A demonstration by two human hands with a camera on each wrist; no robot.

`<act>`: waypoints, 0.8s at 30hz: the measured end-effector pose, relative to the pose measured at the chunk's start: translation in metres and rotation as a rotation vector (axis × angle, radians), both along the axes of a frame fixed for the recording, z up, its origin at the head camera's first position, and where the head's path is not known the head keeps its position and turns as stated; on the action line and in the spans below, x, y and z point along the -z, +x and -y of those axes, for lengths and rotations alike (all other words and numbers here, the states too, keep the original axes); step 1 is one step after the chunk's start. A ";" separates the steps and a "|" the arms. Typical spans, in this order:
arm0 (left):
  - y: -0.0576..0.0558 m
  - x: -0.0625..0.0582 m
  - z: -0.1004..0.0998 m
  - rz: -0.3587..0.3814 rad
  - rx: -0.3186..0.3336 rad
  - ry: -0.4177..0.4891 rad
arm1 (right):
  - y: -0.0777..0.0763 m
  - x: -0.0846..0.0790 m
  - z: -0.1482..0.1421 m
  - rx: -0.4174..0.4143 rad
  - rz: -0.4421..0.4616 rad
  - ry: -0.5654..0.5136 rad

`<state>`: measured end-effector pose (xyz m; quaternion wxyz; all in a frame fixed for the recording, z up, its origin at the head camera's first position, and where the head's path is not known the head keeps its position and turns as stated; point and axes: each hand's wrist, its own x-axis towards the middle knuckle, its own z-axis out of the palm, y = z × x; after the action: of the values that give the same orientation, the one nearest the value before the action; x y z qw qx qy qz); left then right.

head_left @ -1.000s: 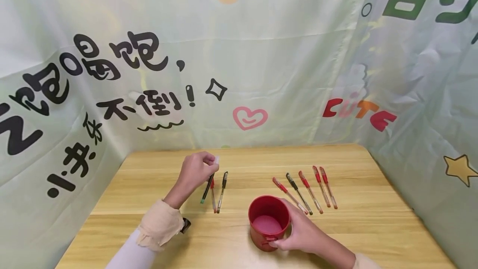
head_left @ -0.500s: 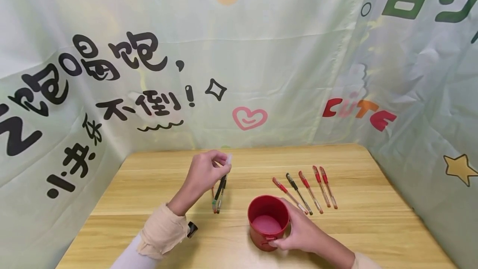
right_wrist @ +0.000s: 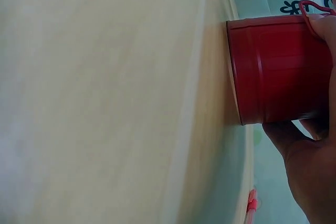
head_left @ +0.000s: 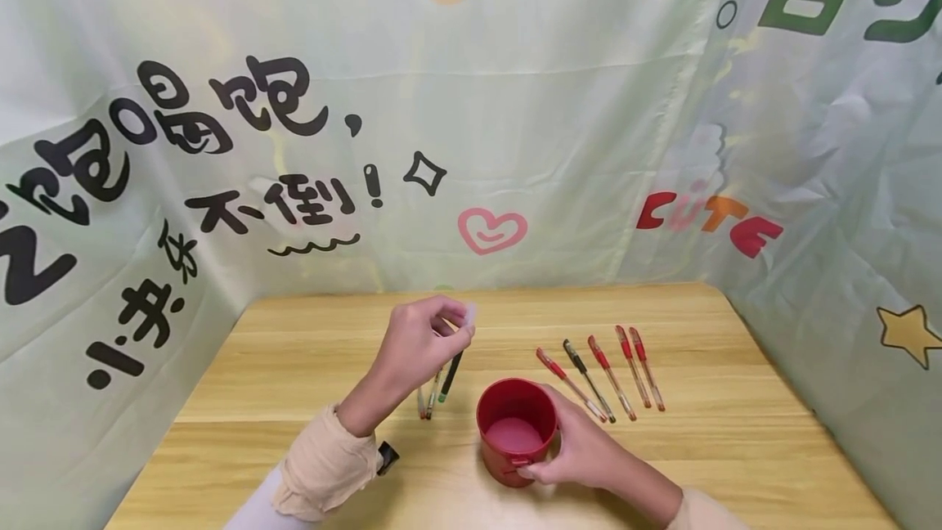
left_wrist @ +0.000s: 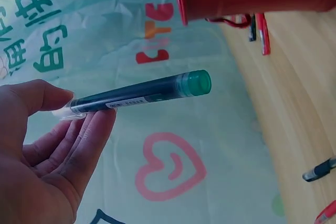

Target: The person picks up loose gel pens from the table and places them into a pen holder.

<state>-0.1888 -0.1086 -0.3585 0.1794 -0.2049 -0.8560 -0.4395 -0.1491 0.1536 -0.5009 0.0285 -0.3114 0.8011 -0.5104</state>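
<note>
My left hand (head_left: 428, 342) pinches a dark pen (left_wrist: 136, 93) by its clear-capped end, between thumb and fingers. The pen's green end points downward in the head view, over the table just left of a red bucket (head_left: 497, 464). My right hand (head_left: 581, 442) grips that bucket around its right side, thumb at the small wire handle (left_wrist: 233, 22). Upright and open at the top, the bucket shows only its bare inside. In the right wrist view its base is right at the tabletop. Two pens (head_left: 432, 399) lie partly hidden below my left hand.
Right of the bucket, several red pens (head_left: 612, 379) and one black pen (head_left: 589, 380) lie fanned out on the wooden table (head_left: 294, 358). Printed fabric (head_left: 559, 145) encloses the table's back and sides. A black piece (head_left: 387, 458) sticks out from the left wrist wrap.
My left hand has carried the dark pen rightward, past the two lying pens, toward the bucket. My right hand has shifted the bucket slightly left.
</note>
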 end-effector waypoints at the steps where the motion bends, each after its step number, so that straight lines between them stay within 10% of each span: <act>1: 0.001 -0.001 -0.001 -0.009 0.005 0.002 | -0.001 0.000 0.001 -0.001 -0.002 -0.001; 24: 0.024 0.006 -0.025 -0.031 0.188 0.202 | -0.004 0.001 0.006 -0.027 0.018 -0.021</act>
<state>-0.1648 -0.0839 -0.3643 0.1703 -0.2716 -0.7816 -0.5351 -0.1536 0.1479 -0.5023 0.0395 -0.3178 0.7911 -0.5211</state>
